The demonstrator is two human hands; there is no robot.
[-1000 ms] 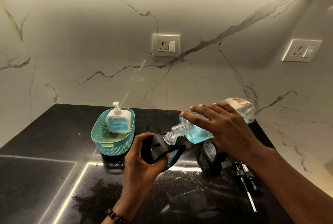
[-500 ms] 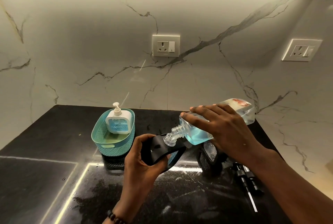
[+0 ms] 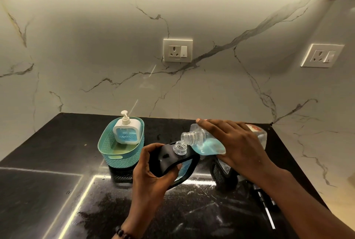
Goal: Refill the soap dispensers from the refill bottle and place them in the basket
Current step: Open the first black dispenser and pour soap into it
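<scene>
The black dispenser (image 3: 172,163), held in the left hand's (image 3: 151,177) grip just right of the basket (image 3: 115,154), takes soap from the refill bottle (image 3: 203,140) tipped by the right hand (image 3: 238,148). A white dispenser (image 3: 126,133) already sits in the basket; a third dispenser (image 3: 221,173) waits on the bench (image 3: 48,162).

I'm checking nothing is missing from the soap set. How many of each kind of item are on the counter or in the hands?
Soap dispensers: 3, the white one in the basket, the black one in the left hand, another black one behind the right hand
Refill bottles: 1
Baskets: 1
Loose pump heads: 1 visible
Total: 6
</scene>
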